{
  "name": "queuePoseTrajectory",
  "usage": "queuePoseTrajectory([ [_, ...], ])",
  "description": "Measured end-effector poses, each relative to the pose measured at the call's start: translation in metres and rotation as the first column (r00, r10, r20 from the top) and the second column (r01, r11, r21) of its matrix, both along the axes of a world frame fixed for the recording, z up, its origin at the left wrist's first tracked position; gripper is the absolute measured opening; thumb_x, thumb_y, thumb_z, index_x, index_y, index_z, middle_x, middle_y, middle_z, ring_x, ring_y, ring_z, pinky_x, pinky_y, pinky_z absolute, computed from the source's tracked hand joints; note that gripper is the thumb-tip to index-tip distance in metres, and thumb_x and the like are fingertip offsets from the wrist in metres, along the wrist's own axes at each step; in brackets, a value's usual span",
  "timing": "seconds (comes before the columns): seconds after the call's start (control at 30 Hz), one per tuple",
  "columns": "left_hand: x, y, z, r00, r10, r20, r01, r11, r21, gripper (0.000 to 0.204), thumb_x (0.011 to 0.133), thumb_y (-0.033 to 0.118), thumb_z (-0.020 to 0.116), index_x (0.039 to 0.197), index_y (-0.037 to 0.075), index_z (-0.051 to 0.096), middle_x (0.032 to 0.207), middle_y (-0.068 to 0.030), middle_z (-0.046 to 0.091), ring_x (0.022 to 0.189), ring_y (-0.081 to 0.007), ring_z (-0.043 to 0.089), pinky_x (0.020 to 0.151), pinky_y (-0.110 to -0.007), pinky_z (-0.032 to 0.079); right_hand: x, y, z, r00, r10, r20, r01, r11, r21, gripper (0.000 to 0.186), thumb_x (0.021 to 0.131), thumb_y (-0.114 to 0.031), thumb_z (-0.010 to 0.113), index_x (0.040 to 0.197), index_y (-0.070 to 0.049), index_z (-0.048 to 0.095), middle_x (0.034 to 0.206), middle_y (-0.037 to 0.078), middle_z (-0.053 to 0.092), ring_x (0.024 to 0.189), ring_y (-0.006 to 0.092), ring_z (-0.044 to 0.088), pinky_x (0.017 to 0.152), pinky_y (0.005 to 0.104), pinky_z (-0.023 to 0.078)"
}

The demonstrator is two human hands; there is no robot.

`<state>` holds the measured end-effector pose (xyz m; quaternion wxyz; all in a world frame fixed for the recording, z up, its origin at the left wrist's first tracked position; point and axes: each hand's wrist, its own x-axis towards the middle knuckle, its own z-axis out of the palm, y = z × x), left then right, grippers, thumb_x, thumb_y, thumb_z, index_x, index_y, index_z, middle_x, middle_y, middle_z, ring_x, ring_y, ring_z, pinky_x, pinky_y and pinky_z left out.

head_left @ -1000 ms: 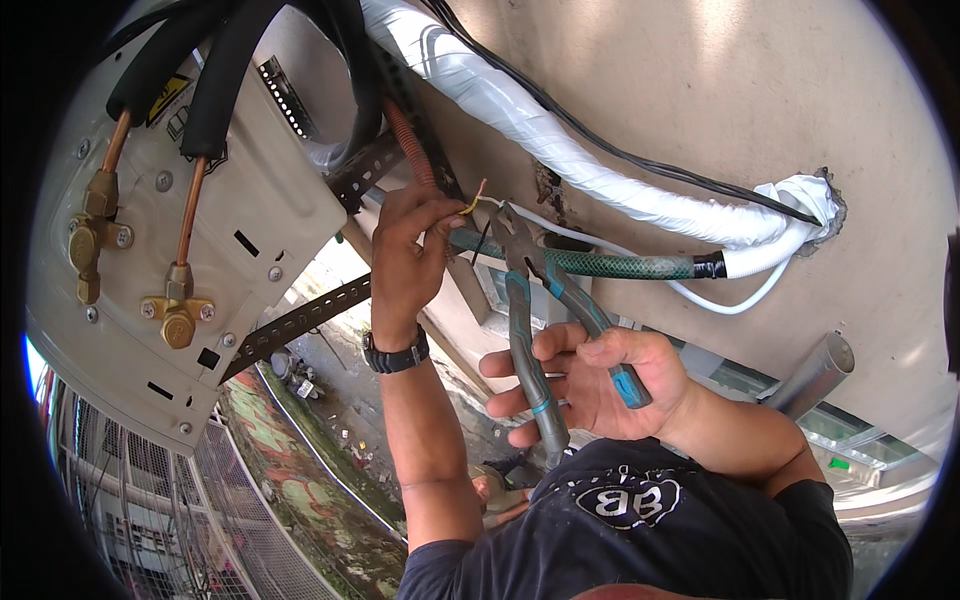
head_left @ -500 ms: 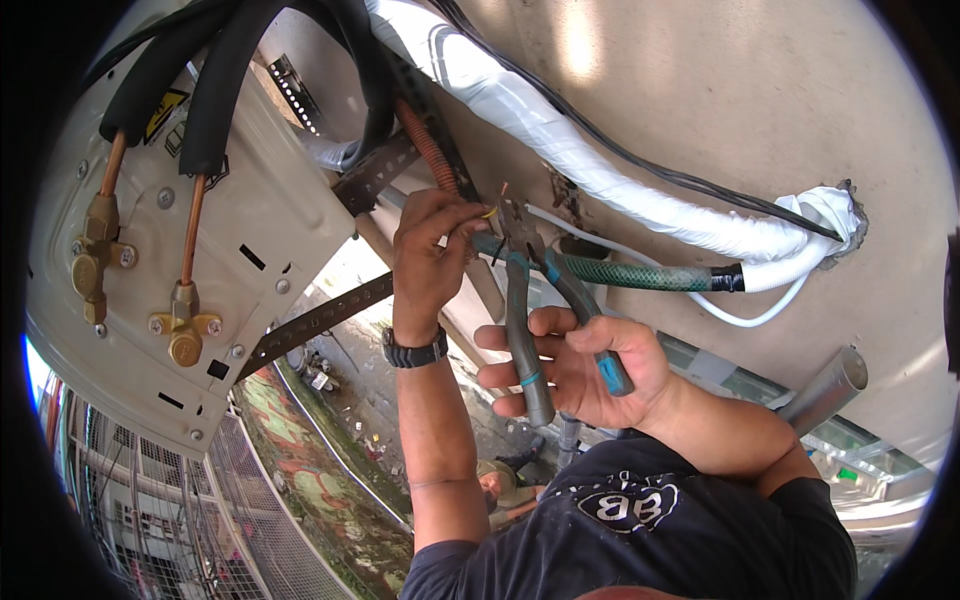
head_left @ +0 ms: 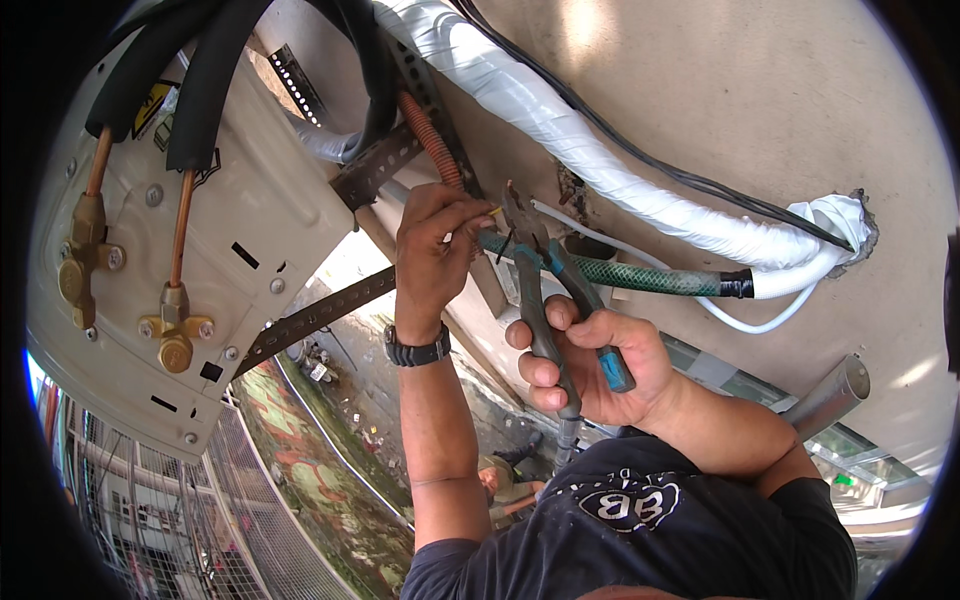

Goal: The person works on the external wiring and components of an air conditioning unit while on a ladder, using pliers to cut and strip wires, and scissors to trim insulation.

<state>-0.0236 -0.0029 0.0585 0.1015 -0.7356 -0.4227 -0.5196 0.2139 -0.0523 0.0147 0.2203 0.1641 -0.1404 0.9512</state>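
My left hand (head_left: 435, 240) pinches a thin yellow wire (head_left: 494, 211) below an orange corrugated conduit (head_left: 432, 138). My right hand (head_left: 635, 365) has its fingers curled round the handles of teal-and-grey pliers (head_left: 545, 320). The pliers' jaws (head_left: 522, 220) are at the wire ends, just right of my left fingertips; whether they bite on a wire is too small to tell. A white cable (head_left: 600, 238) runs from there toward the wall, over a green braided hose (head_left: 650, 279) with black tape at its joint to a white pipe.
An outdoor unit (head_left: 255, 200) with brass valves and insulated pipes rests on steel brackets (head_left: 315, 315). A white-wrapped bundle (head_left: 610, 160) enters a hole in the wall (head_left: 760, 90). A metal pipe (head_left: 822, 400) is at lower right; wire mesh and another person (head_left: 500, 485) are far below.
My right fingers have curled tighter round the plier handles, which are drawn slightly closer together. My left hand has moved a little to the right, and the jaws have risen onto the wire ends.
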Motion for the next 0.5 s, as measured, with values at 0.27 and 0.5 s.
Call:
queuePoseTrajectory([
  [0.27, 0.007, 0.001, 0.004, 0.984, 0.115, -0.135, -0.092, 0.981, 0.170, 0.028, 0.076, -0.010, 0.069, 0.097, 0.005, 0.079, 0.095, -0.0097, 0.069, 0.096, -0.0320, 0.064, 0.084, -0.042, 0.052, 0.024, 0.000, 0.013, 0.842, -0.275, 0.465, 0.199, 0.958, 0.205, 0.017, 0.096, -0.004, 0.057, 0.112, -0.001, 0.062, 0.111, 0.018, 0.063, 0.086, 0.0269, 0.064, 0.069, 0.0428, 0.053],
  [0.5, 0.012, -0.009, 0.014, 0.959, 0.206, -0.194, -0.171, 0.968, 0.182, 0.020, 0.081, -0.007, 0.072, 0.097, 0.005, 0.077, 0.095, -0.0104, 0.071, 0.095, -0.0335, 0.065, 0.083, -0.044, 0.052, 0.020, 0.008, 0.020, 0.706, -0.412, 0.575, 0.180, 0.891, 0.417, 0.024, 0.094, -0.002, 0.060, 0.117, 0.003, 0.062, 0.111, 0.015, 0.064, 0.089, 0.0252, 0.067, 0.071, 0.0407, 0.056],
])
